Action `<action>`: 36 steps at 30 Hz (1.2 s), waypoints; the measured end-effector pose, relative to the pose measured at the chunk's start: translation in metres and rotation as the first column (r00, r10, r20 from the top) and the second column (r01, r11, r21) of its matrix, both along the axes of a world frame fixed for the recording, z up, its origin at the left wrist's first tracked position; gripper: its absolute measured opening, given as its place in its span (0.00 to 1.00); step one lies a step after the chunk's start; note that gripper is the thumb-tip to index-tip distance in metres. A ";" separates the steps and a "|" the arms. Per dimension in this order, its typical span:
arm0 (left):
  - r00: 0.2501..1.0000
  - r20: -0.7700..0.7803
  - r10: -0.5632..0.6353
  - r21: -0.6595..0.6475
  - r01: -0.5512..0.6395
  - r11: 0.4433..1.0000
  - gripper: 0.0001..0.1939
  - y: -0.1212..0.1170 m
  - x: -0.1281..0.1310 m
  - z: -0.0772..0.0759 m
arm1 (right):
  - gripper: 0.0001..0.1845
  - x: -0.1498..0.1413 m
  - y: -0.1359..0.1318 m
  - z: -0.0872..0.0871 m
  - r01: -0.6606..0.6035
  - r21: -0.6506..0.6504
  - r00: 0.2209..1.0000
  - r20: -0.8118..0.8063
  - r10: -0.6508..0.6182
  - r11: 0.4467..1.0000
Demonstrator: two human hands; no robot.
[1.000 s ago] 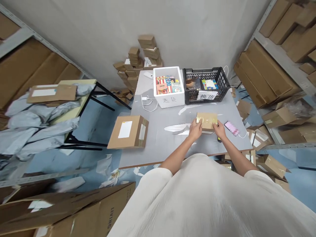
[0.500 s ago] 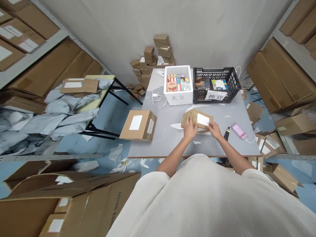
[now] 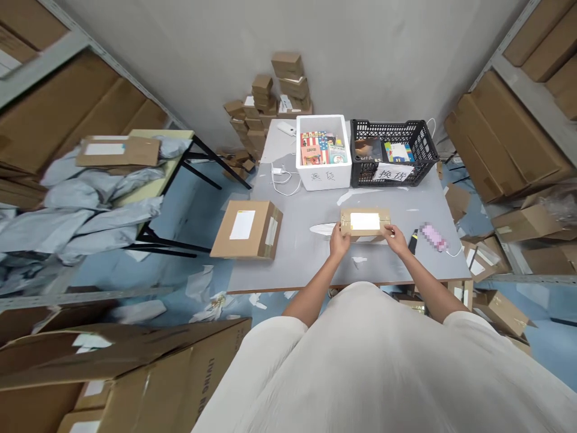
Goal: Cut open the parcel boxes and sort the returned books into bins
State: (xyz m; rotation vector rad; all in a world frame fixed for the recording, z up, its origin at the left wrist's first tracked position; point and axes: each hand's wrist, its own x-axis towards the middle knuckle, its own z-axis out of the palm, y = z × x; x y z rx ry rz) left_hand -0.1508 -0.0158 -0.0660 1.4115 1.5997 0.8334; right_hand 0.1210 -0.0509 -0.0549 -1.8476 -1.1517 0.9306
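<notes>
A small cardboard box (image 3: 346, 224) with a white label (image 3: 365, 221) facing up is between my hands, over the grey table. My left hand (image 3: 339, 242) grips its left end, fingers closed against the side. At the right end, my right hand (image 3: 395, 238) pinches the box near its corner. A black and yellow box cutter (image 3: 413, 242) lies just right of my right hand. Beyond it is a phone (image 3: 433, 237) with a blurred pink screen, on a white cable. Strips of white paper (image 3: 322, 229) lie on the table to the left of the box.
A larger labelled carton (image 3: 247, 230) sits at the table's (image 3: 288, 273) left edge. At the back stand a white foam box (image 3: 323, 178) of books and a black crate (image 3: 417, 174), also with books. Stacked cartons (image 3: 293, 89) rise behind; grey parcels (image 3: 99, 192) cover a side table.
Between my hands the box has been turned: its taped top showed first, then it was tilted with the label appearing, and now the label faces up. My left hand has moved to the box's end.
</notes>
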 end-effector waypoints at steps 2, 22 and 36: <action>0.999 0.026 -0.027 -0.039 0.028 0.999 0.35 0.002 0.011 -0.003 | 0.25 0.012 -0.006 0.000 0.006 -0.002 1.000 -0.002 -0.006 1.000; 0.814 -0.496 -0.302 0.068 0.383 0.921 0.30 -0.036 0.041 0.033 | 0.21 0.129 -0.053 -0.058 0.318 -0.390 0.928 0.314 -0.199 0.864; 0.787 -0.532 -0.314 0.005 0.373 0.928 0.35 -0.044 0.047 0.035 | 0.28 0.129 -0.039 -0.077 0.240 -0.514 0.933 0.356 -0.050 0.824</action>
